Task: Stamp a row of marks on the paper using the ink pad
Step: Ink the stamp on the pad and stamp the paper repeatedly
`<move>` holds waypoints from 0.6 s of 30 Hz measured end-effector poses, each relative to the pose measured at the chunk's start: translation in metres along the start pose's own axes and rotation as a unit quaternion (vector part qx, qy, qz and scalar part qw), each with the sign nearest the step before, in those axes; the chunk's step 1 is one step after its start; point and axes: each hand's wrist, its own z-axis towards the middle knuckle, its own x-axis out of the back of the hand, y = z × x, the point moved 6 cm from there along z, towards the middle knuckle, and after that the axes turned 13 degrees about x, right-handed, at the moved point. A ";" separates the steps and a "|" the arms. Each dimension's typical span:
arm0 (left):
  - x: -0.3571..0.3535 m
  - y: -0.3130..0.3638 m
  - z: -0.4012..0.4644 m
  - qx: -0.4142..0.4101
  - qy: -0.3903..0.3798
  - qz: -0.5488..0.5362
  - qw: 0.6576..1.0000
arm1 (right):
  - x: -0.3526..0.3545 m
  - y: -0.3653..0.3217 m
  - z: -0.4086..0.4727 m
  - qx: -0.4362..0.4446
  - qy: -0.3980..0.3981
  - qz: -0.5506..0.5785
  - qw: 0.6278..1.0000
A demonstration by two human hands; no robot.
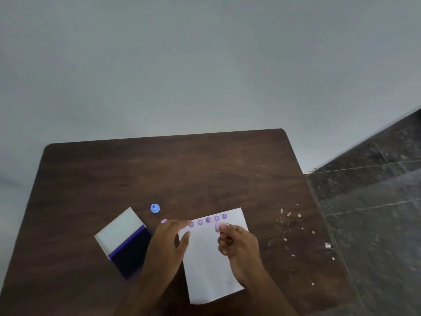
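A white paper lies on the dark wooden table with a row of several purple round marks along its far edge. My right hand pinches a small pink stamp just below the row's right end. My left hand rests flat on the paper's left edge, fingers spread. The open ink pad, dark blue with a white lid, sits left of my left hand.
A small blue stamp stands beyond the ink pad. A pink piece peeks out past my left fingertips. White crumbs are scattered on the table's right side. Dark tiled floor lies right of the table edge.
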 end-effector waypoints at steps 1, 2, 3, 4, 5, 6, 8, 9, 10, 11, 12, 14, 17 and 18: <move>-0.007 0.009 0.000 -0.016 -0.002 0.010 1.000 | 0.014 -0.003 0.005 0.026 0.028 -0.043 0.998; -0.015 0.018 0.000 -0.033 -0.007 0.020 0.999 | 0.027 -0.005 0.010 0.049 0.053 -0.088 0.994; -0.024 0.026 0.001 -0.051 -0.012 0.030 0.998 | 0.037 -0.007 0.016 0.069 0.073 -0.135 0.986; -0.032 0.035 0.002 -0.066 -0.016 0.037 0.997 | 0.045 -0.008 0.022 0.086 0.090 -0.182 0.975; -0.039 0.043 0.004 -0.076 -0.020 0.043 0.996 | 0.051 -0.008 0.028 0.099 0.106 -0.228 0.963; -0.047 0.050 0.007 -0.082 -0.024 0.045 0.995 | 0.055 -0.008 0.034 0.107 0.122 -0.268 0.950; -0.063 0.060 0.014 -0.085 -0.034 0.050 0.995 | 0.056 -0.006 0.046 0.116 0.145 -0.316 0.930; -0.070 0.064 0.018 -0.083 -0.039 0.053 0.994 | 0.054 -0.005 0.051 0.125 0.148 -0.327 0.925; -0.077 0.067 0.023 -0.079 -0.042 0.057 0.994 | 0.052 -0.004 0.057 0.135 0.145 -0.337 0.920; -0.083 0.070 0.027 -0.075 -0.043 0.059 0.994 | 0.051 -0.002 0.062 0.144 0.137 -0.349 0.916; -0.087 0.071 0.030 -0.073 -0.039 0.058 0.995 | 0.049 0.000 0.067 0.153 0.127 -0.361 0.911; -0.094 0.071 0.036 -0.078 -0.025 0.060 0.995 | 0.048 0.002 0.074 0.170 0.106 -0.381 0.903; -0.103 0.071 0.041 -0.091 -0.015 0.062 0.994 | 0.050 0.006 0.081 0.184 0.095 -0.407 0.890; -0.104 0.070 0.042 -0.092 -0.013 0.058 0.994 | 0.050 0.006 0.082 0.189 0.094 -0.407 0.889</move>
